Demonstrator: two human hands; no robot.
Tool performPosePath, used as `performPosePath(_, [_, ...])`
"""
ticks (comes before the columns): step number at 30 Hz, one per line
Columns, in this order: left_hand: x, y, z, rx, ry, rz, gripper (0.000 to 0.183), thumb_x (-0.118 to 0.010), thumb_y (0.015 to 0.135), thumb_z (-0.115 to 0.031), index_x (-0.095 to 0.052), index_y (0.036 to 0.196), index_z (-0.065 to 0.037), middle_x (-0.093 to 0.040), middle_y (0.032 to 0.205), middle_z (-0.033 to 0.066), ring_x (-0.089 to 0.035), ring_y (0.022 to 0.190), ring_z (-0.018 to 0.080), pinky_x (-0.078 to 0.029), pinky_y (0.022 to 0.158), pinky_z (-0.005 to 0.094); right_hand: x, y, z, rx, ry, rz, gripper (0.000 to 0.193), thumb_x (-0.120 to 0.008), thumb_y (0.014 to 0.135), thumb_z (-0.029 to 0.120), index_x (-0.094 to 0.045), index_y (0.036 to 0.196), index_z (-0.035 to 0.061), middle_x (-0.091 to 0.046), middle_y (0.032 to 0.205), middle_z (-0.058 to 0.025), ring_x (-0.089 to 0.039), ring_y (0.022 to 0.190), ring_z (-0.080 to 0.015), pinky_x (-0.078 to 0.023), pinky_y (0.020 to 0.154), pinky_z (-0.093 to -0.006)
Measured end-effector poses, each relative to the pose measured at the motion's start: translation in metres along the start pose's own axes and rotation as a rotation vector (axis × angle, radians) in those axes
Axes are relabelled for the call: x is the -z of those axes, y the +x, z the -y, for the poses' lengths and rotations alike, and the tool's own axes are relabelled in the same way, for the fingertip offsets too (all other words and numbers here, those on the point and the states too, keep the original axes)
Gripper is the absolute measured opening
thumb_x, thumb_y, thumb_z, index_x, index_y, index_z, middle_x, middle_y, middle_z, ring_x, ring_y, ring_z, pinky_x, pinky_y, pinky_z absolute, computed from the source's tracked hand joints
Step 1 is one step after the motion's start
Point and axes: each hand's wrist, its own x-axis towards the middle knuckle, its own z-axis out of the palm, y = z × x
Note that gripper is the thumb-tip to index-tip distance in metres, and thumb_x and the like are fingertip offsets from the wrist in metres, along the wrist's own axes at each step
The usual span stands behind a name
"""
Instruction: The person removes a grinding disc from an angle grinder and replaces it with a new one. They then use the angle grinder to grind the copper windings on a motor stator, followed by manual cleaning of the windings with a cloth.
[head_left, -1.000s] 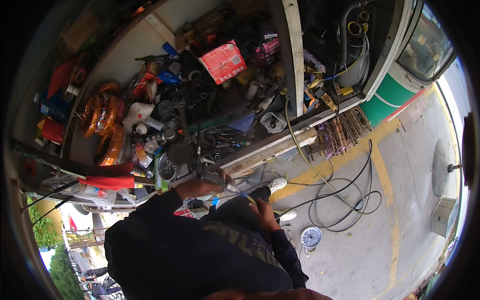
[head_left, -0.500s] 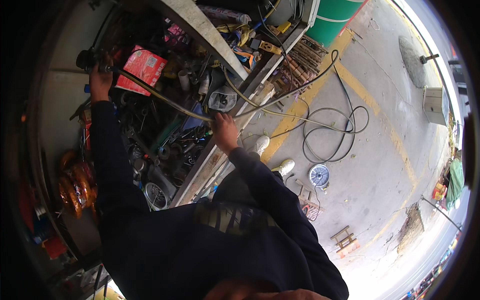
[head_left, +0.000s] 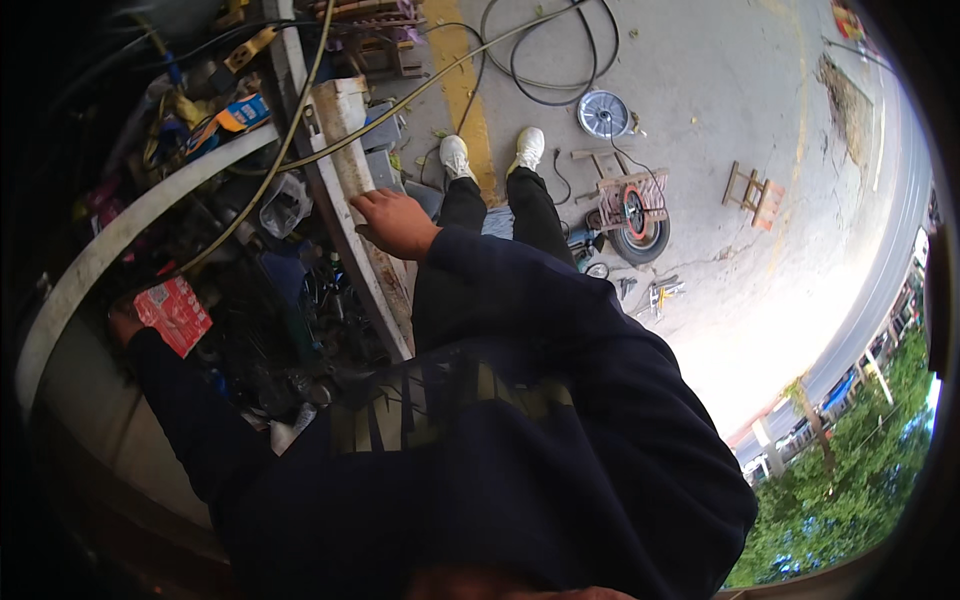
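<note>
Since half a second ago my right hand (head_left: 395, 222) has dropped from the cable onto the pale edge rail (head_left: 345, 160) of the cluttered storage bay, resting there flat, fingers loose, gripping nothing. My left hand (head_left: 125, 322) reaches deep into the bay beside a red box (head_left: 175, 313); it's dark there, so I cannot tell whether it clasps anything. A yellowish cable (head_left: 290, 130) runs past above my right hand.

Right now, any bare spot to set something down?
Bare concrete right of the white shoes, between the round fan disc and small wooden stool. The cluttered compartment, between left hand and right hand, is packed.
</note>
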Motion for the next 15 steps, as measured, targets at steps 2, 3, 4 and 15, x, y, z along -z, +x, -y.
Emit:
performPosePath(2, [0.029, 0.025, -0.032, 0.114, 0.083, 0.005, 0.056, -0.07, 0.096, -0.035, -0.061, 0.124, 0.013, -0.068, 0.123, 0.029, -0.066, 0.117, 0.0435, -0.053, 0.101, 0.0482, -0.005, -0.056, -0.069, -0.334, 0.207, -0.085, 0.039, -0.072, 0.092, 0.03, -0.062, 0.117, 0.0032, -0.071, 0.108, -0.0232, -0.068, 0.102, -0.0438, -0.055, 0.086, -0.0541])
performPosePath(3, [0.044, 0.041, -0.055, 0.258, -0.019, -0.004, 0.059, -0.069, 0.096, -0.036, -0.059, 0.126, 0.013, -0.067, 0.124, 0.0298, -0.065, 0.118, 0.044, -0.053, 0.101, 0.0487, -0.002, -0.086, -0.101, -0.52, 0.179, -0.077, 0.039, -0.071, 0.093, 0.031, -0.063, 0.12, 0.0036, -0.072, 0.107, -0.0222, -0.069, 0.1, -0.0436, -0.055, 0.086, -0.054])
performPosePath(4, [0.052, 0.009, -0.06, 0.459, -0.153, -0.044, 0.061, -0.069, 0.096, -0.037, -0.057, 0.128, 0.013, -0.065, 0.126, 0.0307, -0.065, 0.119, 0.0446, -0.052, 0.102, 0.0492, 0.012, -0.121, -0.12, -0.568, 0.091, -0.182, 0.042, -0.07, 0.094, 0.031, -0.062, 0.125, 0.0036, -0.073, 0.104, -0.0219, -0.07, 0.099, -0.043, -0.055, 0.086, -0.0531])
performPosePath(15, [0.091, -0.092, -0.37, 0.663, -0.305, -0.215, 0.087, -0.063, 0.101, -0.049, -0.031, 0.149, 0.017, -0.049, 0.142, 0.0404, -0.058, 0.127, 0.0501, -0.051, 0.103, 0.0547, -0.11, -0.342, -0.314, -1.46, 1.101, -0.9, 0.037, -0.064, 0.102, 0.021, -0.065, 0.123, -0.0086, -0.075, 0.099, -0.0162, -0.074, 0.076, -0.024, -0.058, 0.063, -0.0343])
